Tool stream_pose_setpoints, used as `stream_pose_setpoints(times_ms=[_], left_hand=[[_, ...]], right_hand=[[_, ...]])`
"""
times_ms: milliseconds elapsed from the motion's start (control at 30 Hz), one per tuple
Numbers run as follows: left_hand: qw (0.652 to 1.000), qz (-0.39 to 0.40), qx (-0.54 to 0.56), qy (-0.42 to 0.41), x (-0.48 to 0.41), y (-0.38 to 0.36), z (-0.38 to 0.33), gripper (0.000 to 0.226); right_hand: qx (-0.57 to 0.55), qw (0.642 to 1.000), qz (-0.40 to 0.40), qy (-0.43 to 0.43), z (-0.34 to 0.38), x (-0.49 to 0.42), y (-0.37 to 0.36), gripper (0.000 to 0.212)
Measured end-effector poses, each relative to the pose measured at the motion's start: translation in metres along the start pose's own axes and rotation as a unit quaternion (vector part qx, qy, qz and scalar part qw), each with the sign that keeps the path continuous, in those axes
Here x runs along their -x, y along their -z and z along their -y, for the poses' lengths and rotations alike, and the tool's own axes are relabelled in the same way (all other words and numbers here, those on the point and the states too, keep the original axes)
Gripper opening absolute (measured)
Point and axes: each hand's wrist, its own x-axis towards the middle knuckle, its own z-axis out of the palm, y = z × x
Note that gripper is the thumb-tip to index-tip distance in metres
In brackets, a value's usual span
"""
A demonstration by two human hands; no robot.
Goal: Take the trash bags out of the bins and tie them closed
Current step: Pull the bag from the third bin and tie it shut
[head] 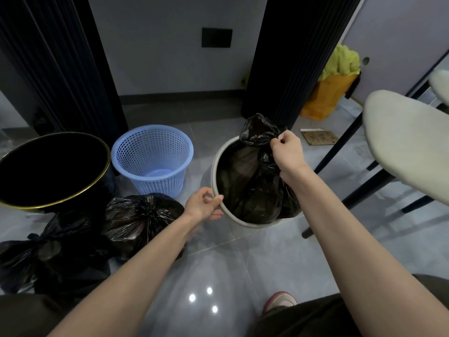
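The black trash bag (252, 186) sits inside the grey bin (213, 164), filling most of the bin's mouth. Its gathered neck stands above the far rim. The right hand (288, 148) is clenched around this neck, fingers curled tight on the plastic. The left hand (202, 203) grasps the bin's near-left rim, thumb on top of the edge and fingers beneath. The bin is tilted, with its opening turned toward the camera.

Just left of the grey bin stands a blue mesh basket (153, 159) (no liner inside). Beside that is a black bin with a gold rim (53, 171). In front of these two, a tied black bag (141, 217) lies on the tiled floor (243, 263), touching a second black bag (56, 254) to its left.

To the right of the grey bin stands a chair with a pale seat (408, 147) on dark legs. A yellow sack (328, 96) holding green material rests against the far wall.
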Motion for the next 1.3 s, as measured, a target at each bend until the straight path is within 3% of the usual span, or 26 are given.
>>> stream_pose_setpoints(times_ms=[533,700,800,1067,1267,1300], left_hand=[[0.991,0.064,0.106,0.048,-0.004,-0.012,-0.006,0.022],[0.985,0.019,0.159,0.062,-0.009,0.004,0.005,0.014],[0.976,0.015,0.209,0.065,-0.013,0.011,0.006,0.014],[0.962,0.006,0.257,0.089,-0.035,0.018,0.009,0.010],[0.943,-0.007,0.319,0.097,-0.056,0.003,0.006,0.006],[0.939,-0.007,0.332,0.096,-0.062,-0.001,0.004,0.014]], right_hand=[[-0.128,0.968,-0.197,0.086,0.050,0.041,0.045,0.032],[-0.122,0.917,-0.292,0.242,0.068,0.062,0.046,0.022],[-0.098,0.903,-0.311,0.279,0.066,0.067,0.046,0.018],[0.009,0.904,-0.351,0.244,0.014,0.059,0.039,0.016],[-0.037,0.871,-0.441,0.212,0.015,0.038,0.049,0.011],[-0.044,0.866,-0.451,0.212,0.017,0.034,0.050,0.011]])
